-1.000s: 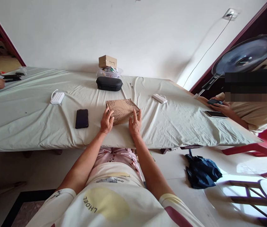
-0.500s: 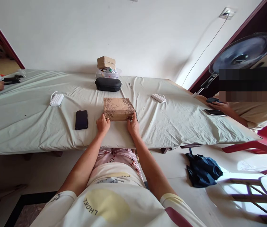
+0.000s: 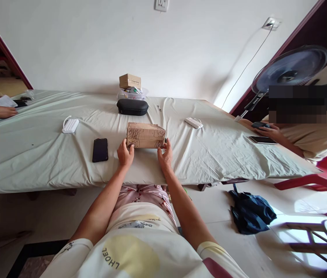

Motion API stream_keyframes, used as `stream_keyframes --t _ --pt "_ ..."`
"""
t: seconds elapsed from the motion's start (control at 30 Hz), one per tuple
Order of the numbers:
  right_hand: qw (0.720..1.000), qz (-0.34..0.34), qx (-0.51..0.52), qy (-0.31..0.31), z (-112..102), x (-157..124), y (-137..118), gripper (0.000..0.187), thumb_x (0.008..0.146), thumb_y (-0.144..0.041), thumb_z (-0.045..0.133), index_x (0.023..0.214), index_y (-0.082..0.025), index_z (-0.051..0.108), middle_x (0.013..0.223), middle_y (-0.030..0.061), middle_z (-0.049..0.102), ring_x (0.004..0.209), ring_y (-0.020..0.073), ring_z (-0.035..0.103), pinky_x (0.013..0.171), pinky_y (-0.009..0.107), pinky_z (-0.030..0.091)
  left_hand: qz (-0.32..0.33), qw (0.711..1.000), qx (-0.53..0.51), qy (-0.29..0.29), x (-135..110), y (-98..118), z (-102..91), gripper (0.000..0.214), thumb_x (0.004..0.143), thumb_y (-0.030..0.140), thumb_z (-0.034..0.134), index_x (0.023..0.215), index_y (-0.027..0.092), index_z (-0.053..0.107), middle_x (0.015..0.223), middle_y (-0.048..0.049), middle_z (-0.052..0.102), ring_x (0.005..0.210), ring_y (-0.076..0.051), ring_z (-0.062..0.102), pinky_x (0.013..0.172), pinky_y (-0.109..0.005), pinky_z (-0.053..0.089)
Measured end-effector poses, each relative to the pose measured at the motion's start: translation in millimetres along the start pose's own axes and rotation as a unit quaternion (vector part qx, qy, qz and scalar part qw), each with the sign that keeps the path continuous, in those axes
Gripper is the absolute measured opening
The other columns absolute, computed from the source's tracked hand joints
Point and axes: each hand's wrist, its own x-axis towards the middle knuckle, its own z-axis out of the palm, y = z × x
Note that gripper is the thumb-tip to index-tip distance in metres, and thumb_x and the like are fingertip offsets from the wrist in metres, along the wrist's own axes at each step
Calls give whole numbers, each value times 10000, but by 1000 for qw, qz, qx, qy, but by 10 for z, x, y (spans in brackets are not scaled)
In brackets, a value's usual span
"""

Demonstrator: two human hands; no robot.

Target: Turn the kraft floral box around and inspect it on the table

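Between my two hands is a brown cardboard box [image 3: 146, 136] with dark scribbled line patterns on its faces. My left hand [image 3: 125, 153] grips its near left corner, thumb against the front face. At the near right corner my right hand [image 3: 165, 153] holds it with thumb in front and fingers round the side. The box is tilted, its front face turned toward me. Fingers behind the box are partly hidden. A black phone [image 3: 100, 150] lies on the cloth left of my left hand.
A black zip case [image 3: 132, 107] sits beyond the box, before a clear plastic tub [image 3: 132, 94] with a small carton [image 3: 130, 81] on top. White power banks [image 3: 71, 125] lie left and right. People sit at both table ends; a fan [image 3: 291, 69] stands at right.
The box has tipped so that more of its front face shows and less of its top. My hands have shifted their hold at its corners. At left, another person's hand has moved right.
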Motion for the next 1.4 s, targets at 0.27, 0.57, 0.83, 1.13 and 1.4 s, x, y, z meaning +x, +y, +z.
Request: stream_keyframes --t 0.27,0.57,0.83,1.13,1.4 --pt "991 -39 54 113 -122 30 -100 485 1029 -410 482 1472 -223 543 1356 157 645 1225 254 647 988 437 570 112 988 -102 42 0 45 -99 549 1081 550 346 1366 158 604 1214 -179 678 1134 -245 663 992 -380 531" --pt "998 -34 -57 16 -94 106 -215 566 1006 -287 416 1569 -230 430 1471 161 571 1376 272 534 1117 494 499 105 994 -16 -6 -8 130 -56 540 1061 403 431 1546 178 509 1216 -169 660 1164 -279 630 1041 -395 520" --pt "957 -85 -271 -64 -144 166 -713 565 983 -238 483 1547 -230 514 1689 163 372 1590 356 279 1255 638 242 70 997 -8 -38 26 260 -59 658 950 198 545 1595 187 417 1426 -196 574 1313 -319 601 1068 -432 536" --pt "931 -165 -264 -193 393 -82 -1298 564 1037 -303 508 1600 -300 468 1697 108 413 1611 321 272 1300 605 162 102 992 -9 -72 44 86 -47 559 1024 243 455 1568 126 408 1508 -221 573 1427 -282 549 1182 -435 469" --pt "957 -114 -233 -128 55 73 -844 568 1008 -215 471 1565 -319 507 1708 92 386 1622 313 247 1297 647 169 61 994 9 -92 49 118 -71 682 952 154 491 1623 225 389 1396 -161 643 1201 -274 683 932 -365 600"
